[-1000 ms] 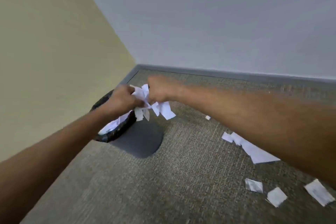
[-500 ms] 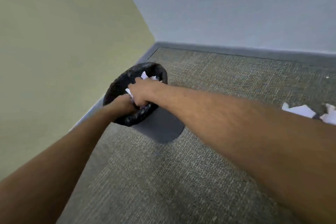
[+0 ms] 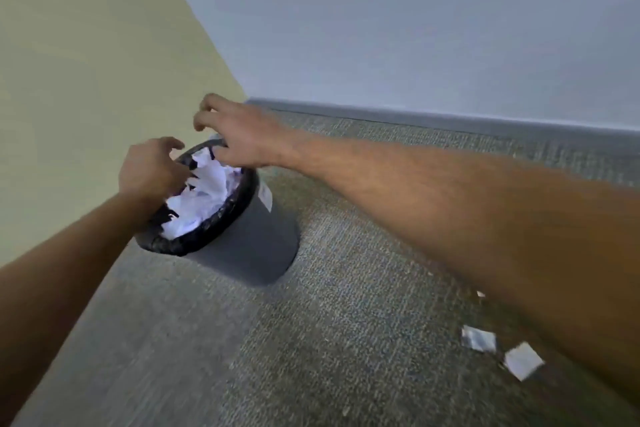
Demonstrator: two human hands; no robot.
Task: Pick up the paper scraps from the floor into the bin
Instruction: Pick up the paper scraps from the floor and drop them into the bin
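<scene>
White paper point(image 3: 204, 198) is now seen heaped inside the bin point(image 3: 252, 246), where half a second ago both hands were pressed down into its mouth and a second ago the bundle was clutched between them above the rim. The left hand point(image 3: 149, 170) has been lifted clear and is held over the near-left rim with fingers loosely spread and nothing gripped; the right hand point(image 3: 239, 132) has been raised above the far rim, its fingers relaxed and slightly bent, likewise holding nothing. The bin, lined with a black bag point(image 3: 194, 243), is stood on the grey carpet point(image 3: 311, 340) close to the corner of the yellow wall point(image 3: 86, 62) and the pale wall point(image 3: 415, 28). Two scraps point(image 3: 478, 338) point(image 3: 523, 360) are left on the carpet at the lower right, just below the right forearm, with a tiny fleck point(image 3: 480, 294) beside the arm's edge; whether more scraps lie behind that forearm cannot be told. Part of the bin's left rim is hidden by the left wrist. A small label point(image 3: 266, 196) on the bin's side is too blurred to be read, and the hands are softened by motion blur.
</scene>
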